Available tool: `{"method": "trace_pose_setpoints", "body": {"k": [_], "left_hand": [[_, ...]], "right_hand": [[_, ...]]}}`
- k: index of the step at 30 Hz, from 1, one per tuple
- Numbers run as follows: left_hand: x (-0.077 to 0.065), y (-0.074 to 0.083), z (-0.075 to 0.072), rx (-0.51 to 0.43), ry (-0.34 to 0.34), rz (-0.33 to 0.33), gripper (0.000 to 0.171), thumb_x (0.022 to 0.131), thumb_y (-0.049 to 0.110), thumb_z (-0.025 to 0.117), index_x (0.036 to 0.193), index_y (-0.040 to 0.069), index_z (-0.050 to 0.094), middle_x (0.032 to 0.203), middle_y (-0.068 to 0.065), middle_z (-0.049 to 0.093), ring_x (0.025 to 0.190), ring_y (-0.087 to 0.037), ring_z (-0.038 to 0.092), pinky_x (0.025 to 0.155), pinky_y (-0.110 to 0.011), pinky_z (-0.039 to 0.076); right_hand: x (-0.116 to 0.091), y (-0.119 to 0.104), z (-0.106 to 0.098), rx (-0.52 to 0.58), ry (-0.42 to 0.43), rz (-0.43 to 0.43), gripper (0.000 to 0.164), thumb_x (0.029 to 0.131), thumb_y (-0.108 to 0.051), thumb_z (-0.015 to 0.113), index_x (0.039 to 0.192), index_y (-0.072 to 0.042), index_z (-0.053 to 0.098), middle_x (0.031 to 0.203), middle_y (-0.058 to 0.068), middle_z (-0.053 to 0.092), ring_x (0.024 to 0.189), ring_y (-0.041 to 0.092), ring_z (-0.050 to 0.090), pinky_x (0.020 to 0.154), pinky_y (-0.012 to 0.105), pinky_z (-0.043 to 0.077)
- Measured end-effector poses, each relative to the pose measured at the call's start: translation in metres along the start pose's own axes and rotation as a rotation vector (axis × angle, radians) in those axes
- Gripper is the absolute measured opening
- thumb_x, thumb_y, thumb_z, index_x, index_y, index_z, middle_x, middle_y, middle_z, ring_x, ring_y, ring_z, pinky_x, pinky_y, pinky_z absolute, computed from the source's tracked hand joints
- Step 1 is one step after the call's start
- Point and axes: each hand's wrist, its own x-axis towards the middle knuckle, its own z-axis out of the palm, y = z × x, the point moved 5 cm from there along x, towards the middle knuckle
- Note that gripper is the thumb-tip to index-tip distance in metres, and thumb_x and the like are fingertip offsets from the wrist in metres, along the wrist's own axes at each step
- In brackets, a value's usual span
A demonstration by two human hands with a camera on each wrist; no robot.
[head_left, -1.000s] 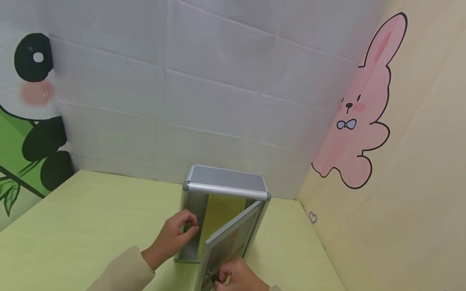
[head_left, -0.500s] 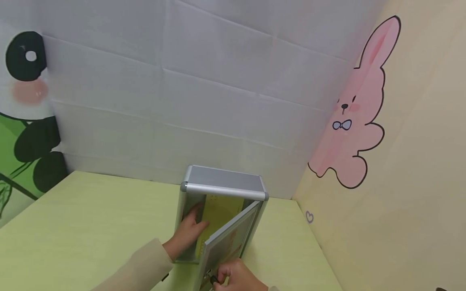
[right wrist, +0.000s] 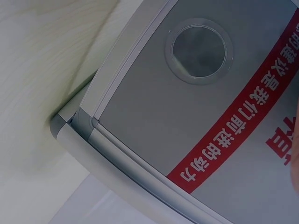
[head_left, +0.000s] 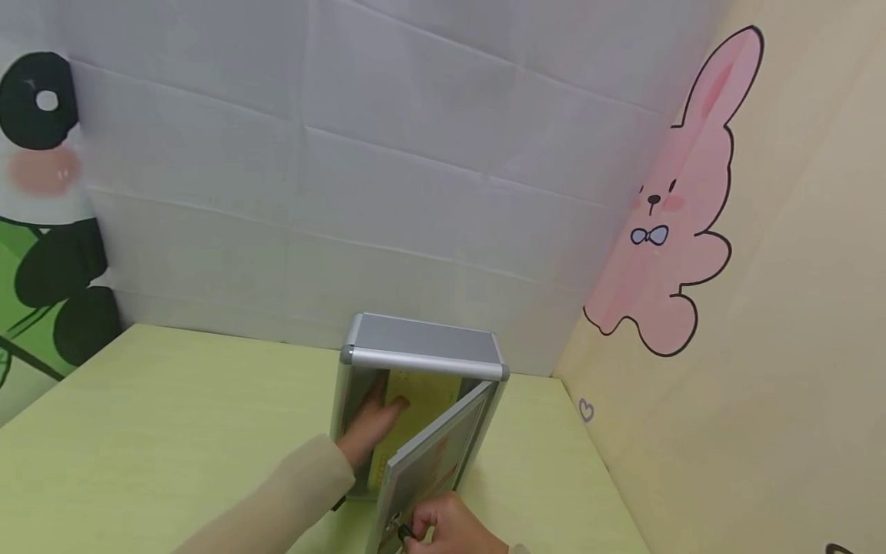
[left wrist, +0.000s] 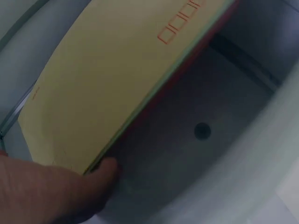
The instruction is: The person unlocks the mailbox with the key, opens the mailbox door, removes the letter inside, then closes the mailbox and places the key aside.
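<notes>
A grey metal box with silver edges stands on the table, its door swung open. Inside leans a yellow envelope, showing red printed squares in the left wrist view; green and red edges show behind it. My left hand reaches into the box at the envelope's left edge. Its thumb is over the yellow face and its fingers are apart from the thumb, partly hidden. At the lower door, my right hand pinches a black-headed key at the lock. Only a sliver of that hand shows in the right wrist view.
The pale yellow table spreads to both sides of the box. Close behind stands a white cloth wall, and a cream wall with a pink rabbit borders the right. The door bears a round window and a red banner.
My left hand has moved from in front of the opening into the box, up to the envelope, its fingers extending from a curl. My right hand stays at the key; the door has hardly moved.
</notes>
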Motion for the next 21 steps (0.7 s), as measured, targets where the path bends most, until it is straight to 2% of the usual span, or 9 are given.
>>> {"method": "trace_pose_setpoints", "body": {"k": [6,9,12,15,19,21], "left_hand": [[0.0077,-0.0026,0.0116,-0.079,0.048,0.011,0.08,0.084,0.005,0.049,0.15,-0.01,0.007,0.153,-0.036,0.013,0.14,-0.047,0.02,0.111,-0.057,0.021],[0.0098,-0.0039,0.0106,-0.096,0.079,0.029,0.074,0.088,0.004,0.046,0.15,-0.01,0.008,0.153,-0.035,0.013,0.139,-0.046,0.02,0.112,-0.056,0.02],[0.0105,-0.0036,0.0081,-0.093,0.105,0.051,0.065,0.094,0.006,0.042,0.149,-0.012,0.012,0.153,-0.035,0.016,0.141,-0.046,0.019,0.114,-0.055,0.017],[0.0087,-0.0027,0.0063,-0.088,0.105,0.064,0.058,0.099,0.009,0.036,0.148,-0.013,0.014,0.153,-0.035,0.015,0.142,-0.047,0.014,0.115,-0.054,0.014],[0.0051,-0.0025,0.0031,-0.051,0.099,0.072,0.052,0.103,0.01,0.032,0.146,-0.015,0.018,0.15,-0.037,0.018,0.14,-0.05,0.016,0.114,-0.055,0.015],[0.0032,-0.0033,0.0018,-0.008,0.104,0.079,0.049,0.103,0.008,0.031,0.144,-0.017,0.022,0.146,-0.04,0.025,0.137,-0.052,0.024,0.112,-0.057,0.021]], "right_hand": [[-0.0008,0.0029,-0.0016,0.07,-0.022,0.073,0.023,0.082,0.0,0.058,0.06,0.004,0.054,0.055,0.003,0.048,0.058,-0.012,0.034,0.054,0.006,0.035],[-0.0001,0.0031,-0.002,0.054,-0.033,0.055,0.023,0.083,-0.002,0.058,0.061,0.004,0.056,0.054,0.005,0.052,0.059,-0.013,0.035,0.054,0.006,0.037],[0.001,0.0015,-0.004,-0.033,-0.018,-0.021,0.02,0.08,-0.002,0.06,0.061,0.001,0.058,0.055,0.006,0.057,0.06,-0.014,0.036,0.054,0.006,0.038],[0.0014,0.0022,-0.0043,-0.042,-0.023,-0.032,0.019,0.08,-0.001,0.061,0.061,0.0,0.057,0.055,0.008,0.058,0.06,-0.014,0.035,0.053,0.006,0.037],[0.0011,0.0061,-0.0019,0.068,-0.048,0.054,0.022,0.083,-0.002,0.058,0.062,0.004,0.057,0.055,0.011,0.054,0.059,-0.014,0.036,0.054,0.006,0.037],[0.0014,0.0062,-0.0013,0.051,-0.036,0.043,0.021,0.083,0.0,0.059,0.062,0.003,0.057,0.054,0.01,0.054,0.058,-0.014,0.035,0.054,0.006,0.037]]}}
